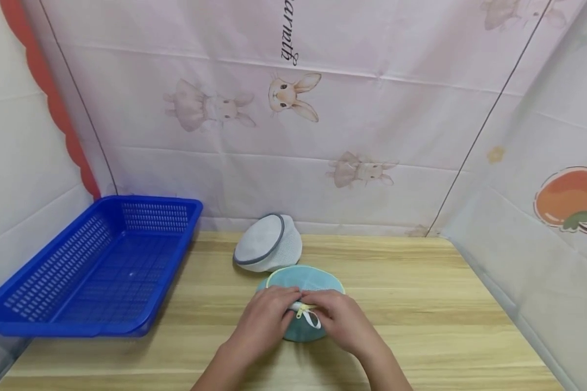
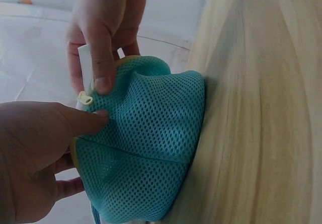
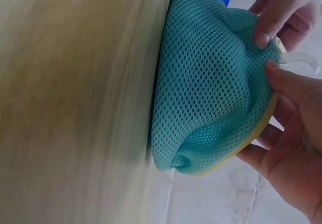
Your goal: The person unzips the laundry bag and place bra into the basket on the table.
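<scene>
A teal mesh laundry bag [image 2: 146, 113] with yellow trim rests on the wooden table in front of me. My left hand [image 1: 272, 312] grips its upper rim, thumb on the near mesh and fingers behind. Close beside it, my right hand [image 1: 341, 319] pinches the same rim on the other side of the zipper. The pale yellow zipper pull [image 2: 85, 98] with its white ribbon loop [image 1: 312, 318] hangs between the two hands. Behind the teal bag, a white mesh laundry bag [image 1: 260, 239] with grey trim leans tilted on the table. The fingertips behind the rim are partly hidden.
A blue plastic basket [image 1: 168, 271] with perforated walls stands at the left of the wooden table [image 1: 420, 304]. A rabbit-printed sheet [image 1: 401, 125] hangs along the table's back edge, and another printed sheet [image 1: 533, 260] borders the right side.
</scene>
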`<state>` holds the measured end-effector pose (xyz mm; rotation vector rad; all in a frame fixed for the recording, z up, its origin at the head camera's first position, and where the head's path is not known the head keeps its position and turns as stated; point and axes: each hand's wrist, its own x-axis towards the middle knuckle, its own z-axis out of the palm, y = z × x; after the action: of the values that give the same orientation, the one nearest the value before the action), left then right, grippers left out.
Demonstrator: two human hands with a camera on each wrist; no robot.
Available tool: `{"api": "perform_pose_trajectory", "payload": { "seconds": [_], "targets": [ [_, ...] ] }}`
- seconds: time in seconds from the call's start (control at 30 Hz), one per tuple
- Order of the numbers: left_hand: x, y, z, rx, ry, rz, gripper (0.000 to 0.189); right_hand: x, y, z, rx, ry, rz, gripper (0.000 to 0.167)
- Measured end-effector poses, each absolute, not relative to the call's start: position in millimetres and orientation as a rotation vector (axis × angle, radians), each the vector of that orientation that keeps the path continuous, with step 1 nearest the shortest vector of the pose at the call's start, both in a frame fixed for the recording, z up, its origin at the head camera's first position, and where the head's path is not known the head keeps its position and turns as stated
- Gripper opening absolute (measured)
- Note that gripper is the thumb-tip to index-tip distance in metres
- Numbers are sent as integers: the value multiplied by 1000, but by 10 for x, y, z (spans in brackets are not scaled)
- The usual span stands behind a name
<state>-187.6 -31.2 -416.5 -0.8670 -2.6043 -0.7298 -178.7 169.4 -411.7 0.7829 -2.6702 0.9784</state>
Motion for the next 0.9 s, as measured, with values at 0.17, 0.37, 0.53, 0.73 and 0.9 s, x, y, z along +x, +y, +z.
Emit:
{"api": "perform_pose_trajectory", "payload": {
  "seconds": [0.17,0.37,0.53,0.73,0.9],
  "targets": [
    [-1900,-305,-4185,-867,-2599,-714,28,-1786,1689,-4118,751,-2703,1012,26],
    [-1866,-299,-4195,-845,-2633,-663,25,-1746,1656,-4077,716,-2737,1010,25],
    [-1850,-308,-4200,-827,-2639,-655,24,-1714,1617,-4035,641,-2657,1125,33],
    [-1853,-316,-4191,-821,-2644,-647,26,-1678,1550,-3963,539,-2481,1335,25],
    [-1862,-317,-4188,-822,-2663,-630,25,-1704,1517,-4002,554,-2529,1211,18]
  ]
}}
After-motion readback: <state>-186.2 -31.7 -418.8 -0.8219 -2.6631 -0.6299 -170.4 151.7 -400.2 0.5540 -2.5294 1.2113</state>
